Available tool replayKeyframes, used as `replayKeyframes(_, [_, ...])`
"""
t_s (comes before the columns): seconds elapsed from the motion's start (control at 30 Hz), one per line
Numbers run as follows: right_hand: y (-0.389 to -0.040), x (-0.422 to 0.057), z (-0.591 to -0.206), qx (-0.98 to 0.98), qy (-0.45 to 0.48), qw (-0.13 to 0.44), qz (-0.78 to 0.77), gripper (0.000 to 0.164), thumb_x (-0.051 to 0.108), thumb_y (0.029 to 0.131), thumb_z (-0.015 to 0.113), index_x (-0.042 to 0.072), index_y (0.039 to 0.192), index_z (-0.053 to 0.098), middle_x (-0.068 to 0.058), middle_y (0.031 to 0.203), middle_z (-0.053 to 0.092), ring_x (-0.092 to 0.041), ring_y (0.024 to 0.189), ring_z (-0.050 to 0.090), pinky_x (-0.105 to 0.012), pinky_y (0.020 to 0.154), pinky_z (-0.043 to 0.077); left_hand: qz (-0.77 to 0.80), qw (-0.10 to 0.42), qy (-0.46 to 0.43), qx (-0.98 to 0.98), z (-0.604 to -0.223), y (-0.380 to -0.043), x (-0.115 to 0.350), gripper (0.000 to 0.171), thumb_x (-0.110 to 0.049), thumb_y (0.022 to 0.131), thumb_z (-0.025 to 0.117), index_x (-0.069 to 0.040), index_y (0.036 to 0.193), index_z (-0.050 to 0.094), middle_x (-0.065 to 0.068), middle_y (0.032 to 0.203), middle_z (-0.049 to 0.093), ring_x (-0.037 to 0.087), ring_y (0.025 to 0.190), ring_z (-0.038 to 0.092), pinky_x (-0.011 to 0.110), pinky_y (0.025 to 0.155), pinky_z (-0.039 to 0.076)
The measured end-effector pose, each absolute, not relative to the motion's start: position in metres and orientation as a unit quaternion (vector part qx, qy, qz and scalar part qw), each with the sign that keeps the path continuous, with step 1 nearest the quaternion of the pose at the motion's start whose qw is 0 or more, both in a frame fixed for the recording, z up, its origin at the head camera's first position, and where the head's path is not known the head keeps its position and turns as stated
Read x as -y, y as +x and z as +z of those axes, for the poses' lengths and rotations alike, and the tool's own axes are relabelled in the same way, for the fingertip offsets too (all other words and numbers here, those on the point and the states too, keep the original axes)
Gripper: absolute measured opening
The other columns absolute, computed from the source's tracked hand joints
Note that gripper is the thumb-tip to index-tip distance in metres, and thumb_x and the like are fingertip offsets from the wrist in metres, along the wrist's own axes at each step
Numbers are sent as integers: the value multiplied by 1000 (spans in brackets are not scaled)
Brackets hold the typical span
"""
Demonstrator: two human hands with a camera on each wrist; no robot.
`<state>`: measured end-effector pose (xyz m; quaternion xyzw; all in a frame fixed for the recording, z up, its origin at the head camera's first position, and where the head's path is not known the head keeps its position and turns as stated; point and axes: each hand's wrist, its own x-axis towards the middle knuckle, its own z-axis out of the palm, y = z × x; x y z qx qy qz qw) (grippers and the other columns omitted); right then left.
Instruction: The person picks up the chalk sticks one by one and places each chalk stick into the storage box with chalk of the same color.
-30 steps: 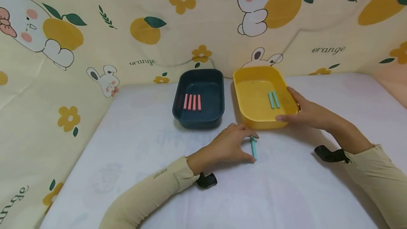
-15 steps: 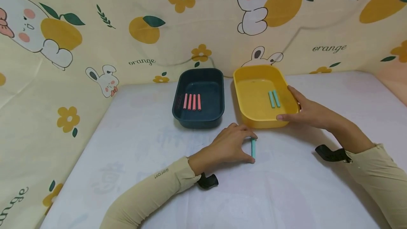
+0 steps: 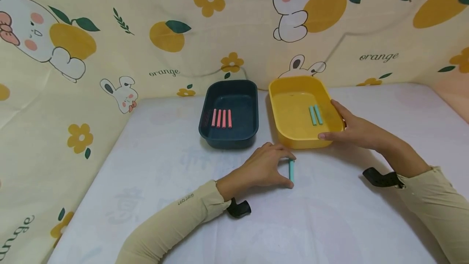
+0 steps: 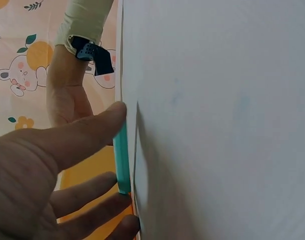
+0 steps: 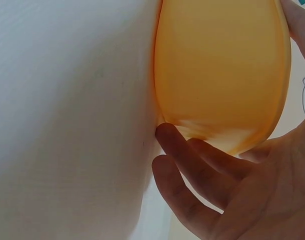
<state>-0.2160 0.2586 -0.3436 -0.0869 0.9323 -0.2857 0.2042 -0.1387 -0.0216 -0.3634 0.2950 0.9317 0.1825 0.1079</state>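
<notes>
My left hand [image 3: 266, 168] pinches a teal chalk stick [image 3: 291, 170] lengthwise, low over the table in front of the yellow bin [image 3: 298, 143]. In the left wrist view the thumb is at one end of the chalk [image 4: 122, 157] and the fingers are at the other. My right hand [image 3: 353, 129] grips the yellow bin at its near right corner, thumb on the front rim. The right wrist view has the fingers against the bin wall [image 5: 220, 65]. Two teal chalk sticks [image 3: 315, 115] lie side by side inside that bin.
Left of the yellow bin stands a dark blue bin [image 3: 239, 139] holding several pink chalk sticks [image 3: 224, 118] in a row. A patterned cloth [image 3: 165, 7] hangs behind the bins. White cloth covers the table [image 3: 329, 215].
Over the last second the teal chalk has straightened slightly between my left thumb and fingers. The right hand and both bins stay in place.
</notes>
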Motion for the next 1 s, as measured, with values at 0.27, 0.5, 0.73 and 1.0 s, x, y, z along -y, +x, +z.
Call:
replayKeyframes(0.27, [-217,-260,-343,-931,-91,203,-290,121,60,85,66,20,157,-22,-31,163,0,-59,142,16,-80,105,20,223,126,281,-925,-360,-141,22,69,-43,73,88,-26,134,62,-8,134,59,13,120,51,28,103,44])
replayKeyframes(0.5, [-217,-260,-344,-932,-91,205,-284,122,62,84,66,19,156,-23,-33,162,1,-60,140,17,-81,104,21,235,125,273,-924,-355,-140,21,73,-43,72,88,-25,137,59,-9,135,57,9,120,51,25,105,45])
replayKeyframes(0.73, [-217,-259,-343,-931,-98,202,-286,121,61,85,66,19,157,-23,-34,162,1,-60,140,18,-80,105,20,254,117,286,-917,-352,-139,21,82,-42,71,89,-22,142,54,-7,137,55,9,116,55,22,100,47])
replayKeyframes(1.0, [-212,-259,-341,-926,-98,199,-305,118,59,86,65,21,157,-21,-33,163,1,-58,141,18,-80,105,19,296,117,305,-898,-342,-137,23,83,-38,71,91,-23,143,54,-7,139,54,8,117,55,19,98,48])
